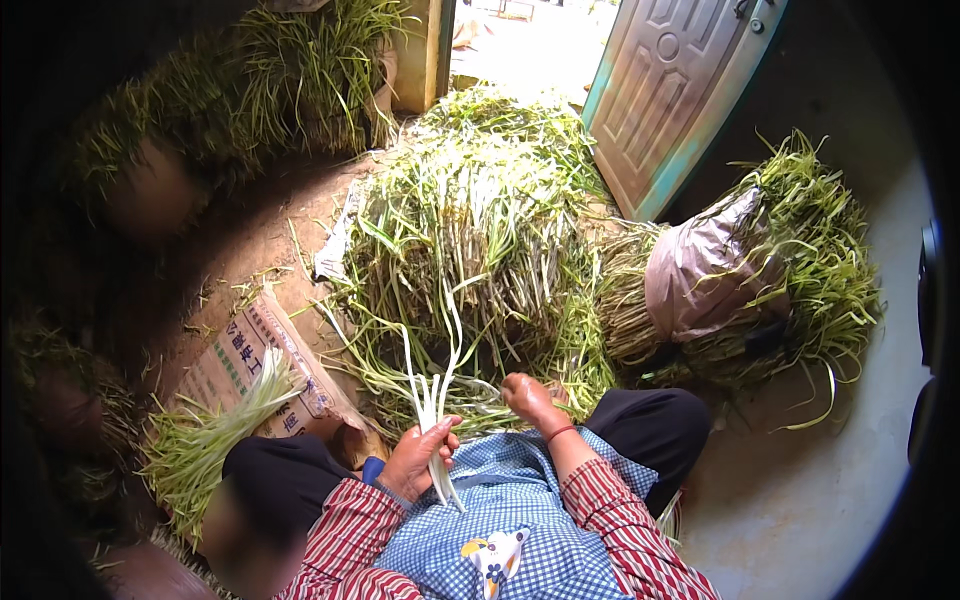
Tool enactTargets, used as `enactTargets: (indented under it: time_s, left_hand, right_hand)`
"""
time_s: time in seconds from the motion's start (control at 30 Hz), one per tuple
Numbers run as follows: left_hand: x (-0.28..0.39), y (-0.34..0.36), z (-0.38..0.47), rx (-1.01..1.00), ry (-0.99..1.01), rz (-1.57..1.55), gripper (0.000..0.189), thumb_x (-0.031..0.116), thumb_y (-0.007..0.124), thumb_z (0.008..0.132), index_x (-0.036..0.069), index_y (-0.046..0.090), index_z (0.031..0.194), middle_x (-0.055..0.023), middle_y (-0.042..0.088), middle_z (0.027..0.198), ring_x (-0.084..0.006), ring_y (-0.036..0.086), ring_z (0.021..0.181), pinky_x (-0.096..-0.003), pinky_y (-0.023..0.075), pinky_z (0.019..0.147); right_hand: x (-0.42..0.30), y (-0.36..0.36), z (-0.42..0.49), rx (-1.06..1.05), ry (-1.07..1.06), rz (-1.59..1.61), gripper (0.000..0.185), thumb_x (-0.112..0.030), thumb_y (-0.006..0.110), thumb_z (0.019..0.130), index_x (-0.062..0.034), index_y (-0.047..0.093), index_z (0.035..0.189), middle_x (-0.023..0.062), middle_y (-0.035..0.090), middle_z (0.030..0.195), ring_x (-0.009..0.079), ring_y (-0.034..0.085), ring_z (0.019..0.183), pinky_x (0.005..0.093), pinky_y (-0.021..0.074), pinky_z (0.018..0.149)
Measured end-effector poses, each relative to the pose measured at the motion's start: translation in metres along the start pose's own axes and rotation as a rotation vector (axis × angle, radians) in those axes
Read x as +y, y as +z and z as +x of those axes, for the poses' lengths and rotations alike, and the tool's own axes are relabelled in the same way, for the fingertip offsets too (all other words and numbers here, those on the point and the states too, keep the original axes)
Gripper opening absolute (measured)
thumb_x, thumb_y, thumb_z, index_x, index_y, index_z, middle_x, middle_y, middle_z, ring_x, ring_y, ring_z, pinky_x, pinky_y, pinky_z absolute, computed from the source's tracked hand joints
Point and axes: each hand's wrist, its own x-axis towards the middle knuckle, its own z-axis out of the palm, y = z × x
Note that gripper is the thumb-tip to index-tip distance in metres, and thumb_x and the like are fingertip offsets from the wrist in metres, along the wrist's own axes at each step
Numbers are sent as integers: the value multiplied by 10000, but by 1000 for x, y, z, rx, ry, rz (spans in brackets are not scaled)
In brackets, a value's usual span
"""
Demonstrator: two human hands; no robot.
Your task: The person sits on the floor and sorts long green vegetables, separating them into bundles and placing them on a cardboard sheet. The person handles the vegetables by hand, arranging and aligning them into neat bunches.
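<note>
My left hand (421, 459) is closed around a few pale leafy stalks (427, 405), which look like garlic chives or a similar vegetable; their white ends hang down over the blue checked apron (517, 495). Bent over the loose leaves by my right knee is my right hand (529, 397), its fingers curled; whether it grips a strand cannot be made out. Directly beyond both hands lies a large heap of untrimmed stalks (480, 225) with brownish lower parts. At my left, a pile of pale, cleaner stalks (225, 435) rests on a printed sack (247, 360).
A bundle wrapped in pinkish sacking (705, 270) lies at the right, near the open door (652, 97). More green bundles (315, 82) stand at the upper left. Scraps of leaf are scattered on the earthen-coloured floor (277, 217). A pale wall (892, 247) bounds the right side.
</note>
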Motion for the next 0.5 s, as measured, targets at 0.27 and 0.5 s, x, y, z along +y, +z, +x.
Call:
enactTargets:
  time_s: [0.27, 0.5]
  left_hand:
    - [30, 11, -4, -19, 74, -119, 183, 160, 559, 981, 21, 596, 1093, -8, 598, 691, -39, 426, 472, -195, 379, 428]
    - [128, 30, -14, -21, 369, -133, 283, 217, 539, 990, 70, 521, 1231, 48, 495, 679, -31, 432, 526, -192, 391, 416]
  right_hand:
    - [-8, 19, -5, -274, 2, -70, 285, -290, 592, 882, -71, 673, 1046, 188, 675, 992, 348, 645, 949, 430, 503, 802]
    - [-16, 26, -7, -353, 20, -96, 289, -310, 579, 880, -85, 664, 1039, 156, 683, 1017, 340, 640, 981, 421, 502, 839]
